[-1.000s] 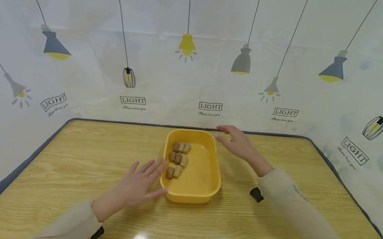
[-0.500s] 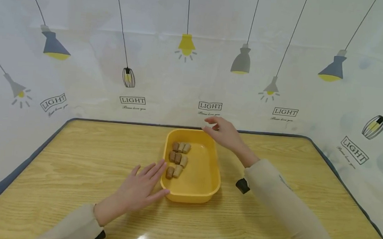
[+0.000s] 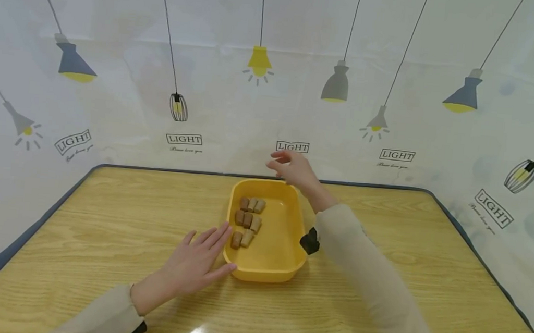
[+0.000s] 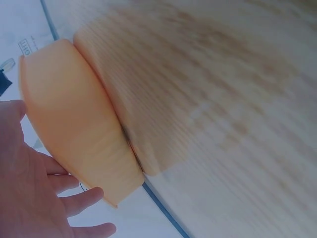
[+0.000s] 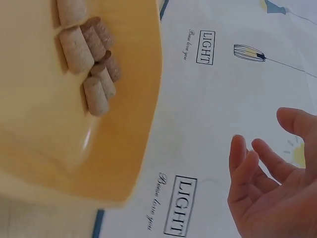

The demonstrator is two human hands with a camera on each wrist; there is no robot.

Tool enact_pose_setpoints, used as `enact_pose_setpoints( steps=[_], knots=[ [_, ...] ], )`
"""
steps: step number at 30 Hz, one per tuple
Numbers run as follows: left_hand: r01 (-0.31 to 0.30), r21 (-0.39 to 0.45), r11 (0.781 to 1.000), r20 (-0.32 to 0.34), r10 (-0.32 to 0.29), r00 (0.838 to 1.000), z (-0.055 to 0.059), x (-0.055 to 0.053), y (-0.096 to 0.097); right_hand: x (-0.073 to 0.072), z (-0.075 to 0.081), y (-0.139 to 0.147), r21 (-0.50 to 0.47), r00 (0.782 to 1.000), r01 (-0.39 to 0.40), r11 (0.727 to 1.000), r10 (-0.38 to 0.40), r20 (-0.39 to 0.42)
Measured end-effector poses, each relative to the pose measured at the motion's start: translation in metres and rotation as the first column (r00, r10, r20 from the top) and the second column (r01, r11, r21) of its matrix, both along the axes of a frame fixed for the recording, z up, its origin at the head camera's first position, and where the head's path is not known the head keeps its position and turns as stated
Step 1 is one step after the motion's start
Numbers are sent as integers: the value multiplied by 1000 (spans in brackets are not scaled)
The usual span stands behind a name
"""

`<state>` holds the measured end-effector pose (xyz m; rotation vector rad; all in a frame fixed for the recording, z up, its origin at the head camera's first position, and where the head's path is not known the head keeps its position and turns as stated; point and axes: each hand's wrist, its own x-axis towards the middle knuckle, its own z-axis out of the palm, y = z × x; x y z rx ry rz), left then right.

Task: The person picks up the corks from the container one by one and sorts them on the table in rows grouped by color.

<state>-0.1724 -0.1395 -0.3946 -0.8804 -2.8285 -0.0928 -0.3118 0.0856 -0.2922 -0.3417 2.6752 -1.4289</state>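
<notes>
A yellow plastic tub (image 3: 265,276) with rounded corners stands on the wooden table. Along its left side lie several small tapered, cork-like pieces, some dark brown (image 3: 239,217) and some light tan (image 3: 247,238), in rough rows. My left hand (image 3: 188,265) is spread at the tub's left side, its fingertips right at the rim; the left wrist view has the hand (image 4: 37,186) beside the tub's outer wall. Above the tub's far end is my right hand (image 3: 297,171), fingers loosely bent and holding nothing. The right wrist view places that hand (image 5: 272,188) apart from the rim.
Behind the table (image 3: 140,219) rises a pale wall covering (image 3: 225,100) printed with lamps and the word LIGHT. A dark edge strip (image 3: 168,170) runs along the table's back. A black piece (image 3: 310,241) at the right cuff overlaps the tub's right rim.
My right hand has moved left and up, from beside the tub's far right corner to above its far end, fingers bending more. My left hand shifted slightly, then stayed. The pieces have not moved.
</notes>
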Motion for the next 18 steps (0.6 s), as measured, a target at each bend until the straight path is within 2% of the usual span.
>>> enact_pose_setpoints(
  steps=[5,11,18],
  knots=[
    [0,-2,1000,6,0,1000,0,0,-1,-6,-16,-10,-46,997,20,999,-16,71],
    [-2,-3,1000,13,2,1000,1,0,0,-9,-31,-17,-70,994,32,997,-24,108],
    [-7,-4,1000,9,7,1000,1,-1,0,-13,-51,-21,-13,991,21,1000,-19,135]
  ],
)
